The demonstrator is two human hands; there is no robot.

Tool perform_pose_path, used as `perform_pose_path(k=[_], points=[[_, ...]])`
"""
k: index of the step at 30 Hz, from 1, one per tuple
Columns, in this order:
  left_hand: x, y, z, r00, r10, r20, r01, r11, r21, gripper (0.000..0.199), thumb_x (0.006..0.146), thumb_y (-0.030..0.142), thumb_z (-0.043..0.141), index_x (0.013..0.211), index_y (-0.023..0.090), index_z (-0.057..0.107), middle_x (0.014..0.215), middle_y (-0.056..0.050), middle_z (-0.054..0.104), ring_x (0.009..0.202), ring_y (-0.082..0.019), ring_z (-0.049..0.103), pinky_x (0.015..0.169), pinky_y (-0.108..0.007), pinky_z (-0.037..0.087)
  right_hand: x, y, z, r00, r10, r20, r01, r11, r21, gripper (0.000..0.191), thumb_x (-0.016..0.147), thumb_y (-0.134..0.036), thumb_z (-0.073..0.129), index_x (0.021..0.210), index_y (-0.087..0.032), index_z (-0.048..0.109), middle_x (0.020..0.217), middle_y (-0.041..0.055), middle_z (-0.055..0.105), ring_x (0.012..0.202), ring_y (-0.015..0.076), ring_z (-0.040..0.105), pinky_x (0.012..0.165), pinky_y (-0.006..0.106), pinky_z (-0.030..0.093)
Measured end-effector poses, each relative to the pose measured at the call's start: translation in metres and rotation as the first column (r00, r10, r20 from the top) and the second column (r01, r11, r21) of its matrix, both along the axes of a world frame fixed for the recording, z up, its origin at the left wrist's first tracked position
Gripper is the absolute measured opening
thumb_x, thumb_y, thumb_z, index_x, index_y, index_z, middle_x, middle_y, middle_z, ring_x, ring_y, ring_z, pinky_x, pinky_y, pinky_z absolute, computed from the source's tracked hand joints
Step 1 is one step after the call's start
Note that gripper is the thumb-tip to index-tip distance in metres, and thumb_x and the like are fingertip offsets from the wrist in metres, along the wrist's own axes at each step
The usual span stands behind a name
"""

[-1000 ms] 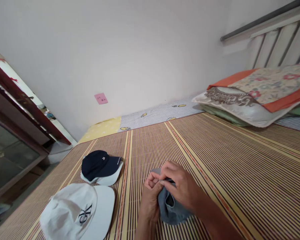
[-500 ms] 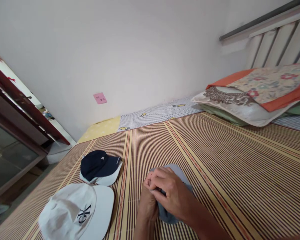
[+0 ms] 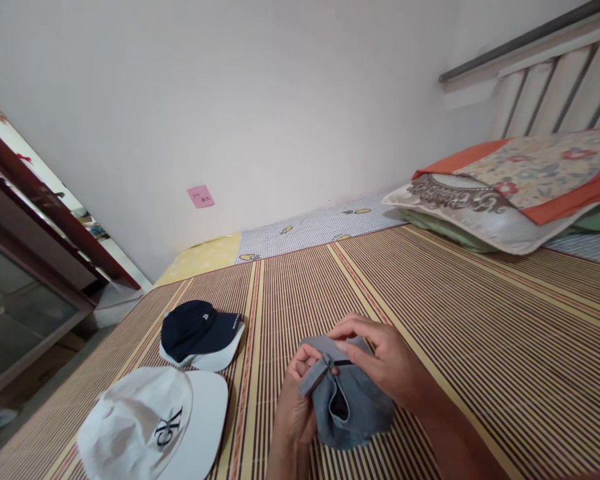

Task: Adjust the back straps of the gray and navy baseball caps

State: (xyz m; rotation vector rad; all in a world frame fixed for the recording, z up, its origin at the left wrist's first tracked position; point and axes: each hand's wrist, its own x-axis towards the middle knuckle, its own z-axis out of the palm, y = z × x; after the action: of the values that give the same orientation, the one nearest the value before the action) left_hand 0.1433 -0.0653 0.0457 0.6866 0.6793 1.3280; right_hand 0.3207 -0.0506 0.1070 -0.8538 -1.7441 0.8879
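Note:
A grey-blue baseball cap (image 3: 353,407) is between my hands above the mat, its back strap and oval rear opening facing me and its lighter brim on the far side. My left hand (image 3: 300,393) pinches the cap's back strap (image 3: 314,379) on the left. On the right, my right hand (image 3: 387,357) holds the rim by the brim, thumb near the edge and fingers curled over the far side. To the left lie a white cap (image 3: 140,420) with black letters and a navy cap (image 3: 195,330) stacked on a pale cap (image 3: 217,359).
A striped bamboo mat (image 3: 455,333) covers the bed. Pillows (image 3: 510,227) with an orange floral cover (image 3: 540,167) are piled at the far right. A pink note (image 3: 201,197) is on the white wall (image 3: 290,100). A doorway with a dark red frame (image 3: 80,233) stands at left.
My right hand has moved off to the right from over my left hand, onto the cap's rim. The cap's strap and rear opening have come into view. The other caps have not moved.

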Motion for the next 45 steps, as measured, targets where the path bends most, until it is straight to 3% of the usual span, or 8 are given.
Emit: perform_pose_path(k=[6, 10, 16, 21, 27, 33, 39, 45], points=[[0.001, 0.002, -0.005, 1.0, 0.03, -0.005, -0.03, 0.999, 0.031, 0.034, 0.067, 0.032, 0.093, 0.078, 0.017, 0.064, 0.075, -0.001, 0.071, 0.072, -0.015, 0.068, 0.067, -0.023, 0.052, -0.028, -0.014, 0.002, 0.946, 0.035, 0.322, -0.096, 0.98, 0.175, 0.031, 0.08, -0.002, 0.071, 0.1, -0.025, 0.072, 0.117, 0.0035, 0.068, 0.112, 0.0251, 0.059, 0.099, 0.044, 0.044], [0.007, 0.0, 0.003, 0.998, 0.044, -0.051, -0.042, 0.999, 0.031, 0.031, 0.062, 0.024, 0.092, 0.078, 0.018, 0.066, 0.078, 0.0, 0.07, 0.082, -0.019, 0.069, 0.072, -0.025, 0.053, -0.045, -0.01, -0.01, 0.963, -0.065, 0.26, -0.02, 0.95, 0.311, 0.018, 0.09, -0.003, 0.062, 0.088, -0.021, 0.064, 0.102, 0.0029, 0.067, 0.101, 0.0227, 0.058, 0.089, 0.04, 0.042], [0.008, -0.002, 0.009, 0.983, 0.156, -0.094, -0.153, 0.987, 0.039, 0.032, 0.059, 0.023, 0.09, 0.082, 0.019, 0.068, 0.076, 0.002, 0.067, 0.079, -0.017, 0.066, 0.072, -0.026, 0.053, -0.06, -0.013, -0.014, 0.973, -0.071, 0.221, -0.004, 0.947, 0.323, 0.019, 0.09, -0.002, 0.058, 0.084, -0.02, 0.056, 0.096, 0.0029, 0.065, 0.094, 0.0221, 0.056, 0.086, 0.039, 0.039], [0.004, 0.0, 0.004, 0.989, 0.121, -0.08, -0.116, 0.991, 0.068, 0.032, 0.061, 0.024, 0.091, 0.083, 0.018, 0.069, 0.074, 0.001, 0.068, 0.077, -0.017, 0.066, 0.069, -0.024, 0.052, -0.057, -0.011, -0.013, 0.986, 0.032, 0.164, -0.067, 0.975, 0.214, 0.017, 0.091, -0.007, 0.059, 0.084, -0.022, 0.06, 0.099, 0.0019, 0.069, 0.098, 0.022, 0.059, 0.091, 0.04, 0.041], [-0.009, -0.001, 0.001, 1.0, -0.019, 0.014, 0.018, 0.997, 0.074, 0.026, 0.072, 0.023, 0.089, 0.077, 0.017, 0.064, 0.075, 0.0, 0.072, 0.068, -0.01, 0.063, 0.069, -0.02, 0.049, -0.021, 0.015, -0.031, 0.999, 0.043, -0.005, -0.044, 0.989, -0.143, 0.027, 0.102, -0.03, 0.049, 0.12, -0.023, 0.068, 0.119, 0.0081, 0.073, 0.112, 0.0236, 0.065, 0.101, 0.04, 0.045], [-0.017, 0.0, -0.001, 0.994, -0.095, 0.052, 0.089, 0.991, 0.1, 0.024, 0.074, 0.021, 0.089, 0.082, 0.019, 0.066, 0.082, -0.001, 0.074, 0.077, -0.013, 0.067, 0.076, -0.023, 0.051, -0.006, 0.027, -0.05, 0.949, 0.31, -0.059, -0.312, 0.896, -0.316, 0.023, 0.093, -0.04, 0.062, 0.095, -0.019, 0.071, 0.096, 0.0045, 0.069, 0.09, 0.0199, 0.064, 0.082, 0.032, 0.047], [-0.017, 0.002, -0.001, 0.992, -0.12, 0.028, 0.118, 0.991, 0.058, 0.025, 0.069, 0.019, 0.092, 0.08, 0.017, 0.069, 0.091, -0.002, 0.075, 0.077, -0.011, 0.067, 0.073, -0.019, 0.051, -0.003, 0.025, -0.049, 0.929, 0.333, -0.162, -0.37, 0.852, -0.371, 0.026, 0.087, -0.042, 0.069, 0.079, -0.02, 0.058, 0.073, -0.0042, 0.049, 0.066, 0.0119, 0.042, 0.061, 0.025, 0.032], [-0.018, 0.0, -0.002, 0.988, -0.153, -0.02, 0.153, 0.988, -0.008, 0.033, 0.067, 0.03, 0.095, 0.079, 0.015, 0.068, 0.068, 0.0, 0.071, 0.059, -0.008, 0.061, 0.059, -0.015, 0.046, 0.004, 0.026, -0.053, 0.92, 0.314, -0.236, -0.385, 0.842, -0.378, 0.037, 0.086, -0.053, 0.071, 0.077, -0.019, 0.056, 0.073, -0.0039, 0.047, 0.067, 0.012, 0.039, 0.061, 0.025, 0.029]])
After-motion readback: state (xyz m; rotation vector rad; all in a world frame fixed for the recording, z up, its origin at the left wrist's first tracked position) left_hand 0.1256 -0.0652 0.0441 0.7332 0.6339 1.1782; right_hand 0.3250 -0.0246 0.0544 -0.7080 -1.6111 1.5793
